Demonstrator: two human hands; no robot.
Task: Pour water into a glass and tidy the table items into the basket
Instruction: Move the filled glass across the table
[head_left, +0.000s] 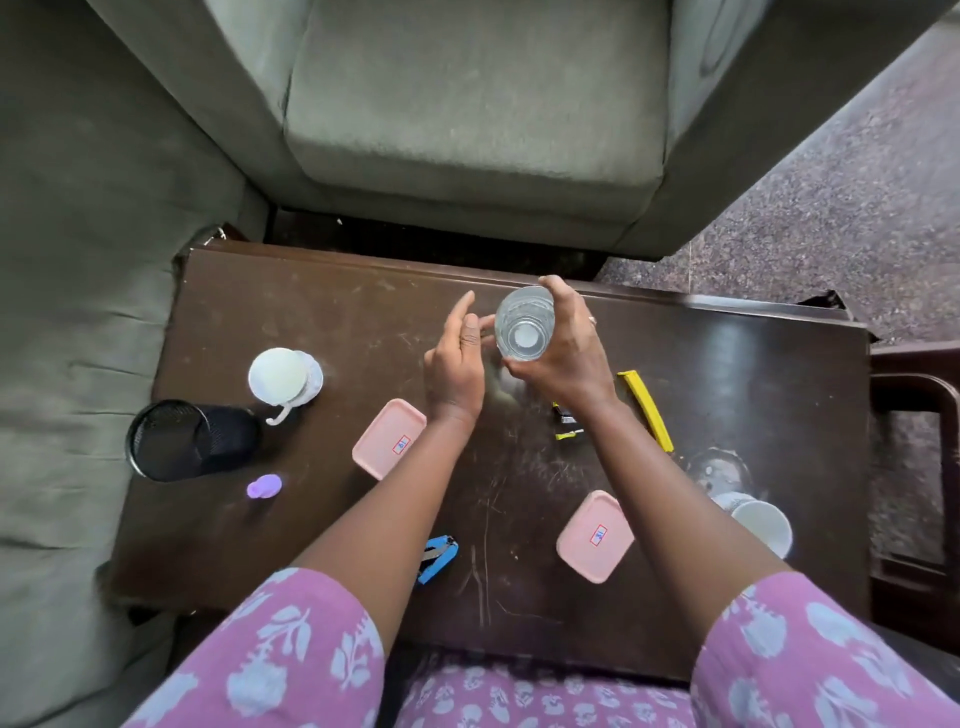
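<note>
a: as seen from the head cam, got the right hand (566, 358) wrapped round the clear glass (523, 325), thumb on the near side, fingers curled over the far side. parked at 12 o'clock from the middle of the dark table (311, 312), close to the far edge. can't tell whether resting on the wood or lifted off.

b: and the left hand (454, 364)? grabbing anything?

a: nope. hovering just beside the glass at its 9 o'clock, fingers mostly straight and loose, holding nothing. can't tell whether the thumb tip touches the glass wall.

b: cool. spotted the basket anywhere?

a: yep, black mesh basket (192, 439) way out at 9 o'clock by the left edge, well apart from the glass. white lidded jug (284, 378) right next to it at 10 o'clock. also scattered about:
- pink box (388, 438) at 9 o'clock near the middle, just beside the left wrist
- other pink box (595, 535) at 5 o'clock
- small purple thing (264, 487) at 8 o'clock
- blue tool (436, 558) at 7 o'clock, half hidden by the left forearm
- yellow bar (647, 410) at 2 o'clock beside the right wrist
- second glass (719, 470) and white cup (761, 525) at 4 o'clock by the right edge, close together
</note>
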